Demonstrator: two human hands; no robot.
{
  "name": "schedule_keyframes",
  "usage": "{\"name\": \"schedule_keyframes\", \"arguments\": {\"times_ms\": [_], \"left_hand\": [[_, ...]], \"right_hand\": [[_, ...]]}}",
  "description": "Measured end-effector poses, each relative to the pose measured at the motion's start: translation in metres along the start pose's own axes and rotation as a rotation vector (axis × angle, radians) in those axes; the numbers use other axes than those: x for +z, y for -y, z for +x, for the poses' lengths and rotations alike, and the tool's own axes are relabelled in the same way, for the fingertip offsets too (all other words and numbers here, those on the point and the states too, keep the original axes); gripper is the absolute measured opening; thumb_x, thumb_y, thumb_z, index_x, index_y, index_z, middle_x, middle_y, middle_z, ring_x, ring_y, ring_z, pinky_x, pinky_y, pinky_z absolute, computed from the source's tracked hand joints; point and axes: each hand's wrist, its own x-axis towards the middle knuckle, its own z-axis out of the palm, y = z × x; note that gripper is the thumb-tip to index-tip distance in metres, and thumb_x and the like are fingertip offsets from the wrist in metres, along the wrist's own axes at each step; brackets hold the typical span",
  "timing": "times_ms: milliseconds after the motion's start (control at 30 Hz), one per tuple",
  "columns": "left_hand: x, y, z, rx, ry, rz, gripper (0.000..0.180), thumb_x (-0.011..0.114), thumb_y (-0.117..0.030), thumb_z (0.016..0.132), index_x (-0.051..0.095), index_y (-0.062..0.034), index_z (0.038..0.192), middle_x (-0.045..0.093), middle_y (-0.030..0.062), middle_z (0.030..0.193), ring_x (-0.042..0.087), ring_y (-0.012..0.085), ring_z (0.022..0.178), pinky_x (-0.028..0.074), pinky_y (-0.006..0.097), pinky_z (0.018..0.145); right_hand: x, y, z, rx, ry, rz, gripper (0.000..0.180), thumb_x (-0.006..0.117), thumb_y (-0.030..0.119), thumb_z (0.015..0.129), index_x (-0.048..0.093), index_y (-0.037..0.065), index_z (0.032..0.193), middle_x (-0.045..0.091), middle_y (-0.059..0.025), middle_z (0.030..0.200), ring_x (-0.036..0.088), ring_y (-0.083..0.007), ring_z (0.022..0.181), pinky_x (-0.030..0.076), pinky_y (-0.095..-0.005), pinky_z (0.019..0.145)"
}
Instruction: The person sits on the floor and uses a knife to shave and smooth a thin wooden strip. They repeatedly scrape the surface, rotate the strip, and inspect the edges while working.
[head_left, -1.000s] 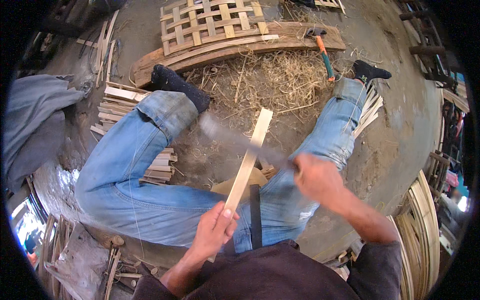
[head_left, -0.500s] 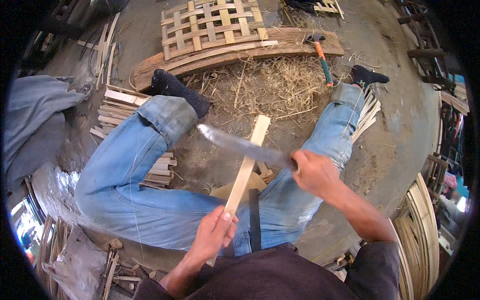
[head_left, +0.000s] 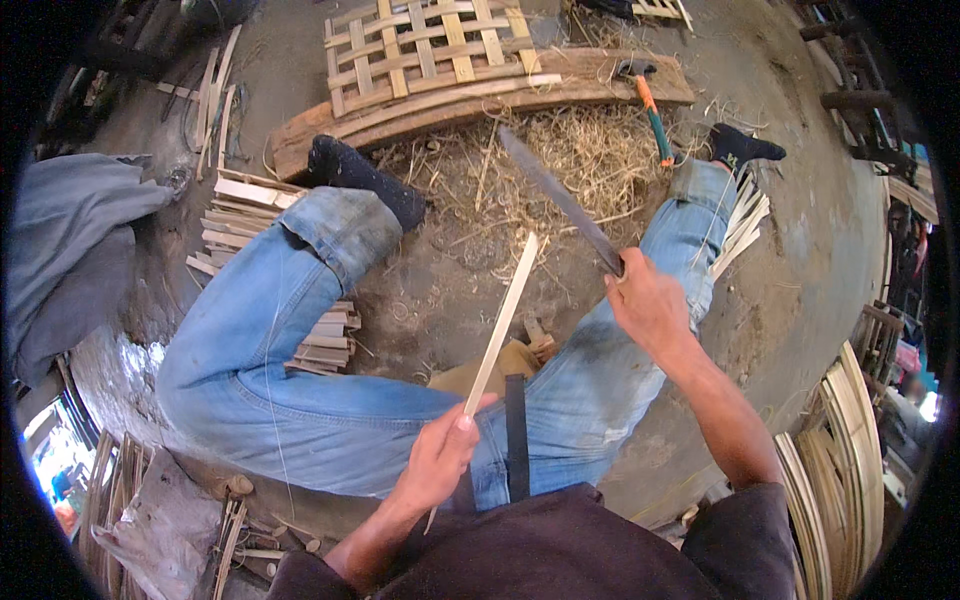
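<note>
Pale wood, cut as one slim straight strip (head_left: pixel 499 328), is clamped in the left hand (head_left: pixel 442 455) at centre, tip toward one o'clock. One long grey metal knife (head_left: pixel 561 200) is gripped by the right hand (head_left: pixel 650 305), tip toward eleven, apart from the strip. Shaving is apparently in hand; knife contact seems called for next. Also counted: one orange-and-green-handled hammer (head_left: pixel 654 118), toward one o'clock; one woven wooden lattice (head_left: pixel 460 58), toward twelve.

The knife (head_left: pixel 562 200) has its handle mostly hidden — the lattice (head_left: pixel 458 50) is cut off above.
</note>
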Motion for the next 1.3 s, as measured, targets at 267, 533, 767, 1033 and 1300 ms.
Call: {"name": "schedule_keyframes", "arguments": {"times_ms": [267, 533, 767, 1033, 1300], "left_hand": [[-0.005, 0.016, 0.007, -0.002, -0.047, 0.074, 0.045, 0.036, -0.034, 0.102, 0.047, -0.0001, 0.129, 0.036, -0.0058, 0.069, 0.031, 0.0020, 0.055, 0.027, 0.018, 0.046], [0.000, -0.004, 0.002, 0.043, 0.000, 0.186, 0.043, 0.036, -0.034, 0.102, 0.052, -0.0005, 0.123, 0.037, -0.0064, 0.067, 0.031, 0.0014, 0.054, 0.027, 0.018, 0.045], [-0.001, -0.004, -0.002, -0.029, 0.025, 0.065, 0.041, 0.036, -0.032, 0.102, 0.051, -0.0001, 0.124, 0.041, -0.0048, 0.067, 0.035, 0.0022, 0.054, 0.032, 0.018, 0.047], [0.005, -0.016, 0.003, 0.041, -0.077, 0.114, 0.042, 0.038, -0.025, 0.101, 0.041, -0.0030, 0.136, 0.050, -0.0003, 0.070, 0.044, 0.0049, 0.051, 0.038, 0.020, 0.046], [-0.010, -0.009, 0.013, 0.032, 0.023, 0.052, 0.036, 0.039, -0.019, 0.100, 0.045, -0.0024, 0.131, 0.051, 0.0018, 0.078, 0.048, 0.0061, 0.064, 0.042, 0.022, 0.056]], "right_hand": [[-0.001, 0.042, -0.080, -0.407, 0.440, -0.045, 0.009, 0.055, 0.012, 0.077, 0.051, 0.005, 0.080, 0.058, -0.0138, 0.069, 0.063, -0.0329, 0.063, 0.051, -0.0428, 0.055], [-0.009, 0.030, -0.039, -0.119, 0.336, -0.323, 0.016, 0.061, 0.012, 0.074, 0.051, 0.005, 0.084, 0.059, -0.0152, 0.074, 0.063, -0.0324, 0.066, 0.051, -0.0426, 0.056], [-0.004, 0.007, -0.029, -0.291, 0.270, -0.035, 0.015, 0.059, 0.011, 0.078, 0.052, 0.004, 0.090, 0.059, -0.0175, 0.070, 0.063, -0.0360, 0.068, 0.051, -0.0429, 0.057], [-0.004, 0.006, -0.037, -0.239, 0.299, -0.025, 0.016, 0.056, 0.012, 0.079, 0.053, 0.003, 0.091, 0.062, -0.0189, 0.072, 0.062, -0.0384, 0.066, 0.050, -0.0473, 0.060], [-0.011, 0.044, -0.059, -0.269, 0.483, 0.135, 0.009, 0.047, 0.008, 0.084, 0.050, 0.003, 0.090, 0.061, -0.0158, 0.085, 0.064, -0.0359, 0.077, 0.052, -0.0465, 0.061]]}}
